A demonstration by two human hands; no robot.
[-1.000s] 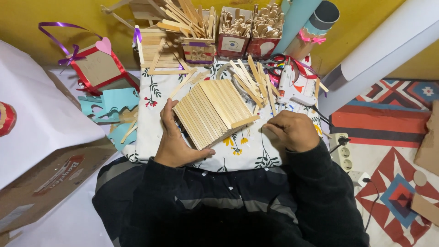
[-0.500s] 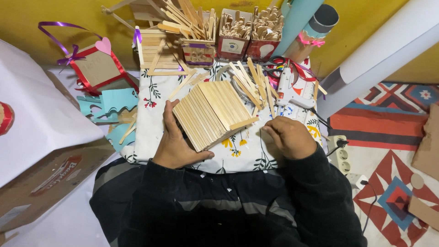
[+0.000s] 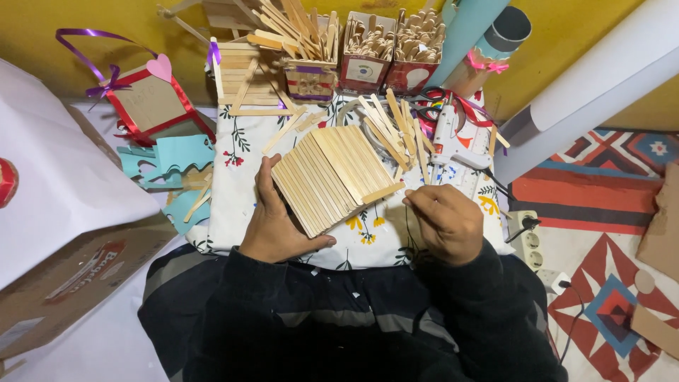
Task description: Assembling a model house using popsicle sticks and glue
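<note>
Meanwhile left hand grips stick panel, right hand apparently pinching one stick; boxes hold sticks.

Bare left hand, bare right hand, long black sleeves, dark top

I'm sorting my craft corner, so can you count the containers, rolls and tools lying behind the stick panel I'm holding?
Small boxes of wooden sticks: 3
Rolled sheets leaning on the wall, teal and white: 2
Glue gun: 1
Power strip: 1
Total: 7

The left hand steadies the stick panel; the right hand pinches at its near edge.
</note>
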